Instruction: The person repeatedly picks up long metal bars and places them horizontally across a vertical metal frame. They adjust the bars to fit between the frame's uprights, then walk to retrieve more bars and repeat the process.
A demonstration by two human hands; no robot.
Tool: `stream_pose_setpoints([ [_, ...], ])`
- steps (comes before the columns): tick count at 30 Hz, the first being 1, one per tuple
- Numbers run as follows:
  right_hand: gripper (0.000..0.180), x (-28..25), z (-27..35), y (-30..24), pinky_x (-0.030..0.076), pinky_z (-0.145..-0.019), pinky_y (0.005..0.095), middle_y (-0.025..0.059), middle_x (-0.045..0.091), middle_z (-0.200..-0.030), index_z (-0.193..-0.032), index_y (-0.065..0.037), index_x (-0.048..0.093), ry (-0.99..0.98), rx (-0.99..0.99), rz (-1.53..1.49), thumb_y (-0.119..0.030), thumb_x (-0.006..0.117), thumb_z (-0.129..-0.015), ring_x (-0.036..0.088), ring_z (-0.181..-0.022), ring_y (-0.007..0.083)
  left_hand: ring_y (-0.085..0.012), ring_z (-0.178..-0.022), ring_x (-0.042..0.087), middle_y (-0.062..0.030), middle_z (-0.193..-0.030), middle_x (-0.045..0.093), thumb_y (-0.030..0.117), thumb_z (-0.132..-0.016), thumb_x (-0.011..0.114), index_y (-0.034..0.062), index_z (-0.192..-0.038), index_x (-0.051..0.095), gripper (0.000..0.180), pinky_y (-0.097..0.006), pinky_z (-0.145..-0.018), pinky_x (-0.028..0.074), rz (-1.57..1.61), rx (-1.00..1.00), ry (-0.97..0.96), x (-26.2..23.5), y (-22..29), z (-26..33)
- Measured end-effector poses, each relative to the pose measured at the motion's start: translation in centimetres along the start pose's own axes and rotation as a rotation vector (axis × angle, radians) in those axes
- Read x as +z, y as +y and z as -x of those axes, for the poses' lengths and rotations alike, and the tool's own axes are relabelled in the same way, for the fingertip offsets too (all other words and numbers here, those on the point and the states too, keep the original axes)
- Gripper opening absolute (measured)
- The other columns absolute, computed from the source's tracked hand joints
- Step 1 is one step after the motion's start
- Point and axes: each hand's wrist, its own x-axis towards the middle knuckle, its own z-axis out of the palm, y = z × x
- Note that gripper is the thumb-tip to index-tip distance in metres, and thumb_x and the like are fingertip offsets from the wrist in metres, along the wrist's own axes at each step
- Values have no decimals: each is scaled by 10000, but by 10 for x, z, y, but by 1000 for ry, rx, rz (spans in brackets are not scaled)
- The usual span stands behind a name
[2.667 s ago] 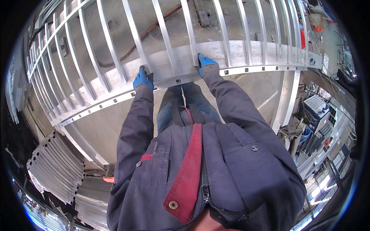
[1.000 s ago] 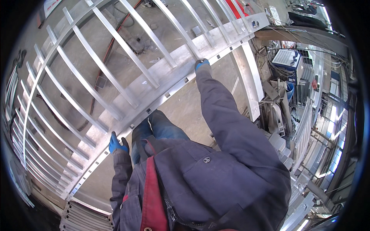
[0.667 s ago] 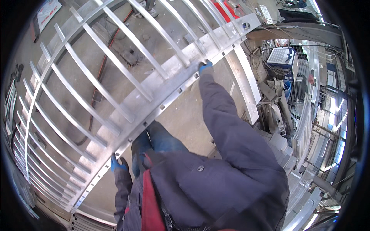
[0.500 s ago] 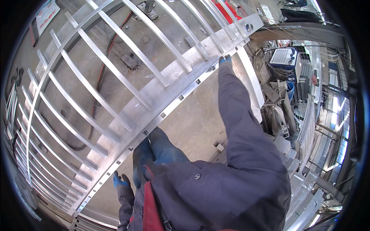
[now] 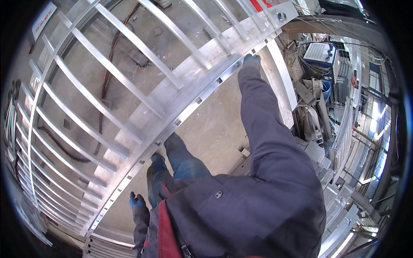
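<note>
A large silver metal frame point(image 5: 148, 148) stretches diagonally in front of me. Parallel bars point(image 5: 116, 66) run from its near beam to a long curved rail point(image 5: 38, 101), and square holes line the beam's near edge. At the upper right, my right hand point(image 5: 251, 59), in a blue glove with dark fingertips, is closed on that edge; the undersides of its fingers are hidden. My left hand point(image 5: 137, 200), gloved alike, hangs at lower left just short of the beam. Its fingers are apart and nothing is in them.
A white angled metal piece point(image 5: 282, 73) extends from the beam beside my right arm. Further right stand a blue-and-white machine point(image 5: 320, 58) with cables and a heap of scrap metal point(image 5: 307, 103). A red-and-black hose point(image 5: 112, 53) lies on the floor beyond the bars.
The view has shifted, so the frame sits a little higher in the picture. My right hand remains at the beam's edge. My left hand stays low, slightly farther from the beam.
</note>
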Motion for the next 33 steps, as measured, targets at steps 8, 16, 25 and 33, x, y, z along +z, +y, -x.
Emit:
stream_pose_setpoints([
  [8, 657, -11, 138, 200, 458, -1025, 436, 153, 590, -1397, -1493, -69, 459, -429, 634, -218, -514, 516, -1013, 589, -1233, 289, -235, -747, 668, -172, -1092, 687, 388, -937, 712, 74, -1471, 474, 663, -450, -758, 559, 826, -389, -79, 14, -10, -55],
  [16, 552, -16, 193, 162, 330, -1192, 503, 116, 506, -1500, -1508, -68, 436, -1015, 391, -647, -356, 521, -1045, 460, -1362, 322, -249, -785, 670, -172, -1093, 688, 388, -939, 714, 70, -1444, 492, 637, -462, -768, 563, 1100, -424, 163, -10, 46, -78],
  [25, 625, -9, 157, 127, 574, -960, 511, 133, 708, -1214, -1286, -53, 632, -435, 175, -251, -544, 666, -901, 690, -1087, 324, -264, -828, 673, -172, -1095, 690, 387, -941, 716, 65, -1415, 512, 608, -475, -779, 567, 1301, -440, 179, -19, 50, -88],
  [33, 674, 25, 127, 101, 452, -1128, 528, 184, 592, -1417, -1480, -53, 489, -654, 239, -341, -440, 615, -943, 589, -1278, 357, -278, -866, 675, -173, -1097, 691, 386, -942, 718, 61, -1389, 529, 583, -487, -789, 571, 1392, -427, 163, -23, 49, -88],
])
